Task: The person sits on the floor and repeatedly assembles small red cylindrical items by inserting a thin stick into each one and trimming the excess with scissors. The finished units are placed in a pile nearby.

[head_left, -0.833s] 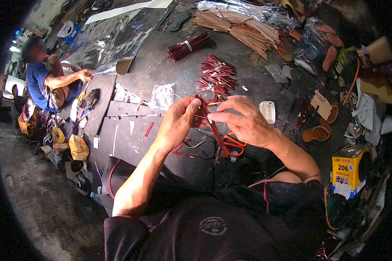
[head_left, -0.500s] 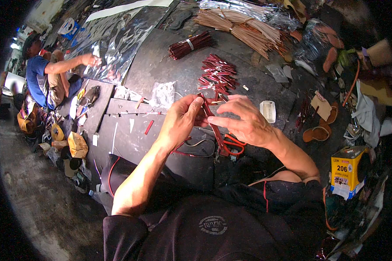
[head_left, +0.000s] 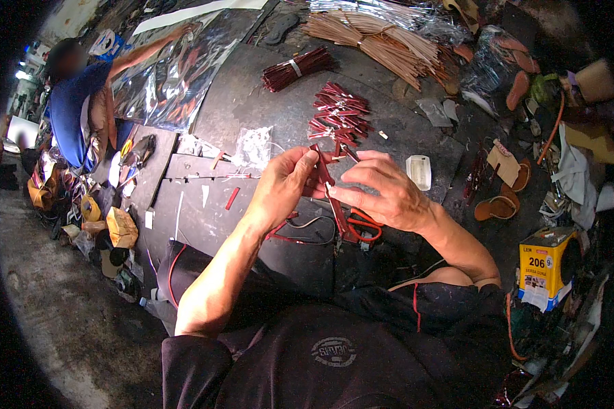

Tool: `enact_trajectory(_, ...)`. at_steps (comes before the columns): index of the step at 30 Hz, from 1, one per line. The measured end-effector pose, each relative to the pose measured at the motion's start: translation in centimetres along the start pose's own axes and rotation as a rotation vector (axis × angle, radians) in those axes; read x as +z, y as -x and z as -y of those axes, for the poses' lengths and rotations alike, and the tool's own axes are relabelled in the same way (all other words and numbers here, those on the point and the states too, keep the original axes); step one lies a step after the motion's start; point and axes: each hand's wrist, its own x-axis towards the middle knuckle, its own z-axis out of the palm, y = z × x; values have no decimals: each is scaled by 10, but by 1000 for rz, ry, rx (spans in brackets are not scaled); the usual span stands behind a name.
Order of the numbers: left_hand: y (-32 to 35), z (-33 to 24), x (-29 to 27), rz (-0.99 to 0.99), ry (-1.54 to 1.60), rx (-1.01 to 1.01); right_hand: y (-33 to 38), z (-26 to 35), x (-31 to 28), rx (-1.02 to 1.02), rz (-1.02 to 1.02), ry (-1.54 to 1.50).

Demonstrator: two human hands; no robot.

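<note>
A narrow dark red strap (head_left: 339, 217), which looks like leather, slants down between my hands. My left hand (head_left: 284, 183) is closed, pinching its upper end between thumb and fingers. My right hand (head_left: 392, 191) has its thumb and fingertips at the strap's middle, the other fingers curled above. A small dark piece (head_left: 350, 154) shows by the right fingertips; I cannot make out what it is. Scissors with orange handles (head_left: 367, 226) lie just below the right hand. Beyond my hands is a heap of short dark red straps (head_left: 339, 112) with small shiny metal parts.
Farther off lie a tied dark red bundle (head_left: 297, 69) and a bundle of tan strips (head_left: 372, 44). A small white tray (head_left: 419, 173), brown sandals (head_left: 496, 208) and a yellow can (head_left: 546, 266) are at right. Clear plastic (head_left: 254, 146) lies left; a person (head_left: 82, 102) sits beyond.
The person at far left has leaned forward and stretched an arm farther across the shiny plastic sheet. My hands have barely moved; the right fingers have shifted slightly along the strap.
</note>
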Motion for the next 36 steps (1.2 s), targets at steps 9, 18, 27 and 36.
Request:
enact_trajectory(9, 1, 2, 10, 24, -30, -4, -3, -6, 4, 53, -19, 8)
enact_trajectory(18, -6, 12, 3, 16, 2, -7, 2, -4, 0, 96, -17, -131)
enact_trajectory(27, -16, 29, 1, -254, 236, -39, 32, 2, 27, 948, -91, -1176)
enact_trajectory(36, -12, 32, 0, -165, 116, -96, 78, -97, 46, 1011, -266, -613)
